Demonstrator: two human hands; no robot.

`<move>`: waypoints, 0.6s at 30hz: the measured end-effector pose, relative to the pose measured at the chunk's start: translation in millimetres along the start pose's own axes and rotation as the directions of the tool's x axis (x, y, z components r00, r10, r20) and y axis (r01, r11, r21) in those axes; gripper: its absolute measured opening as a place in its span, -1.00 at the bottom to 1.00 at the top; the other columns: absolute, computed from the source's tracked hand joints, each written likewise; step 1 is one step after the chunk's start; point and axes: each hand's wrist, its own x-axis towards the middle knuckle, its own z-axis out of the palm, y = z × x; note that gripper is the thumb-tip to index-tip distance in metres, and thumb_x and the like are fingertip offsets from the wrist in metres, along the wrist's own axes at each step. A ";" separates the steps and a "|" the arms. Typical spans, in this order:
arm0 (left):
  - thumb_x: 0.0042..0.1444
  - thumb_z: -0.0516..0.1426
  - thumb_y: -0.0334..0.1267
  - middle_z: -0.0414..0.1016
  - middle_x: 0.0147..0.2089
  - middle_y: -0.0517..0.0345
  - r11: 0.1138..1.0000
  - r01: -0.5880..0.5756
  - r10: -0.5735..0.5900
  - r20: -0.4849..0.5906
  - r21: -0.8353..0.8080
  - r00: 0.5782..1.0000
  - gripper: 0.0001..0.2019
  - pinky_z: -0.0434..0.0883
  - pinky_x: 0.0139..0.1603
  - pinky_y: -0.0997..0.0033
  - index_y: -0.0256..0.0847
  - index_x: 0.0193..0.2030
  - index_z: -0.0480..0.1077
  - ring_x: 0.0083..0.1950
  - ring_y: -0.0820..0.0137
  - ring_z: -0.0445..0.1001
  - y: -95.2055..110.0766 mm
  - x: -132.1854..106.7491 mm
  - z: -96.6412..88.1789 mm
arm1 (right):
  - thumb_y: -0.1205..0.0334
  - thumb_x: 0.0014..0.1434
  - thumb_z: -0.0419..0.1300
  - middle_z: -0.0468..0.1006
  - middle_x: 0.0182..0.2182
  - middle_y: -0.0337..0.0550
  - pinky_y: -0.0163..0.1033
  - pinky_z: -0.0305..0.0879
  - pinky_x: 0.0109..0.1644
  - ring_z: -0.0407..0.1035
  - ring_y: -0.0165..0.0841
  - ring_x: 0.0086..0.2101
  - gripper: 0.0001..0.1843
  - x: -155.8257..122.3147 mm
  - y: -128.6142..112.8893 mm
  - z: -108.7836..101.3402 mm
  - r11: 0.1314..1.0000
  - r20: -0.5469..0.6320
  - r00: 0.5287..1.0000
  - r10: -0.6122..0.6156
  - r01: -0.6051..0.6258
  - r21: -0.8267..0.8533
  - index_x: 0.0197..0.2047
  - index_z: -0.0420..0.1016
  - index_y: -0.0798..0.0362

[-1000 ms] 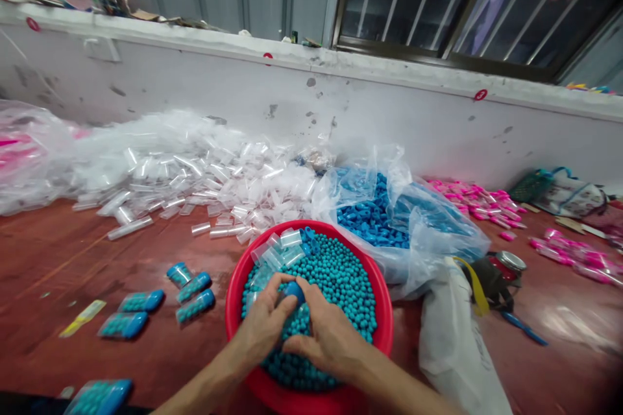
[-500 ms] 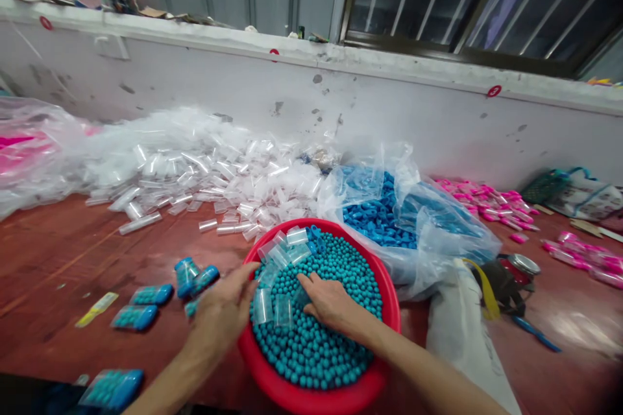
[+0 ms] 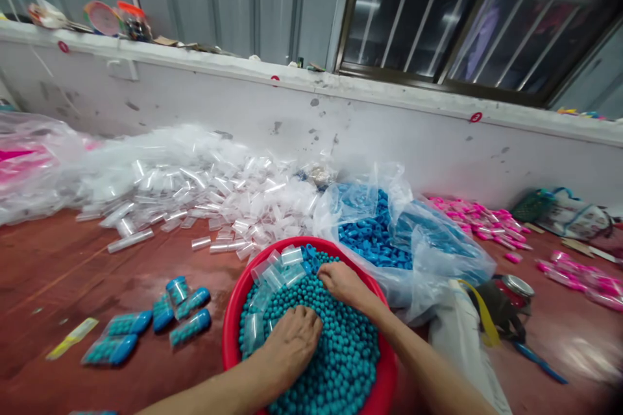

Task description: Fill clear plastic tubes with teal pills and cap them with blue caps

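A red basin [image 3: 231, 331] full of teal beads [image 3: 341, 363] stands in front of me. My left hand [image 3: 292, 343] presses down on the beads near the basin's middle, fingers curled together, beside a few clear tubes [image 3: 254, 331] lying on the beads. My right hand [image 3: 343, 284] is at the basin's far side, its fingertips pinched close to some blue caps [image 3: 309, 264] and more clear tubes [image 3: 285, 259]. What either hand holds is hidden. Several filled, blue-capped tubes [image 3: 185, 311] lie on the red-brown table [image 3: 73, 272] left of the basin.
A big heap of empty clear tubes [image 3: 195, 181] lies behind the basin. A plastic bag of blue caps [image 3: 374, 233] sits at its right. Pink-capped tubes [image 3: 477, 217] lie far right, with a jar [image 3: 516, 285]. A white wall [image 3: 389, 130] runs behind.
My left hand went out to the filled tubes left of the basin, then came back onto the beads. My right hand moved from the basin's middle to its far rim.
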 end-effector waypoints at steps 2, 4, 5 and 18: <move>0.10 -0.21 -0.52 0.37 -0.15 -0.12 0.998 0.011 -0.008 0.049 -0.062 0.999 -0.67 0.27 -0.13 0.16 -0.31 -0.14 0.30 -0.12 0.20 0.32 4.5 11.2 -0.1 | 0.31 0.17 -0.11 0.44 -0.17 0.20 -0.06 0.12 -0.07 0.29 -0.10 -0.10 -0.68 18.7 -0.6 0.0 0.997 -0.110 0.991 0.076 -0.076 -0.004 -0.09 0.32 0.24; 0.07 -0.22 -0.54 0.37 -0.16 -0.24 0.966 0.099 -0.079 0.090 -0.241 0.993 -0.66 0.23 -0.11 0.04 -0.38 -0.17 0.31 -0.10 0.12 0.30 8.8 22.6 2.7 | 0.34 0.11 -0.02 0.39 -0.11 0.21 -0.06 0.11 -0.05 0.25 -0.09 -0.05 -0.63 33.9 -0.1 3.6 0.995 -0.151 0.983 0.099 -0.098 0.019 0.01 0.22 0.23; 0.05 -0.21 -0.54 0.37 -0.18 -0.28 0.922 0.159 -0.126 0.116 -0.352 0.985 -0.67 0.21 -0.11 -0.01 -0.40 -0.19 0.31 -0.11 0.09 0.31 10.4 28.5 4.4 | 0.38 0.08 0.02 0.39 -0.09 0.16 -0.09 0.12 -0.04 0.25 -0.12 -0.04 -0.61 39.0 1.1 5.9 0.995 -0.153 0.984 0.095 -0.090 0.036 0.02 0.21 0.19; -0.17 0.07 -0.35 0.14 -0.66 0.31 -0.081 0.469 -0.160 0.476 -0.879 0.865 -0.93 0.27 -0.36 0.32 -0.17 -0.54 0.19 -0.50 0.37 0.28 1.6 84.7 32.6 | 0.31 0.10 -0.02 0.41 -0.35 -0.23 -0.43 0.22 -0.60 0.33 -0.49 -0.56 -0.39 -3.2 49.8 17.2 0.891 -0.066 0.994 0.091 -0.052 0.451 0.21 -0.13 0.08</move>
